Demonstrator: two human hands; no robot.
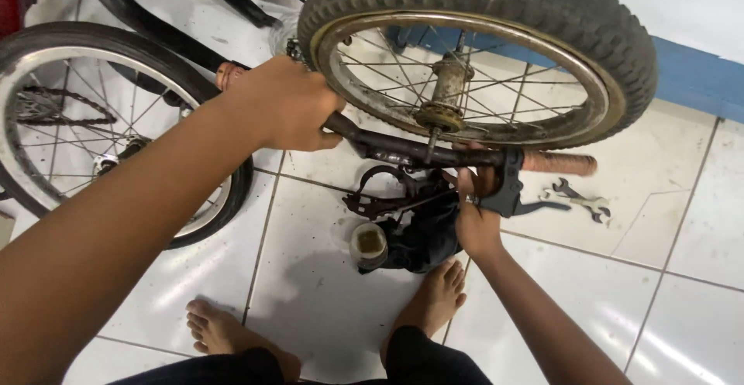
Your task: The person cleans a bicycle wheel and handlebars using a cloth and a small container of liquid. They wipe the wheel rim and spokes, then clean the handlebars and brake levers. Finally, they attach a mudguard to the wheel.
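Handlebar is clamped by left hand, right hand pinches brake lever; loose front wheel may swing onto bare feet.

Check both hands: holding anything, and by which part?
Both hands grip the upturned bike's handlebar: left hand on the bar near its left end, right hand at the brake lever clamp beside the orange grip.

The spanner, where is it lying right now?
The spanner lies on the white tiled floor, right of the right hand, below the orange handlebar grip.
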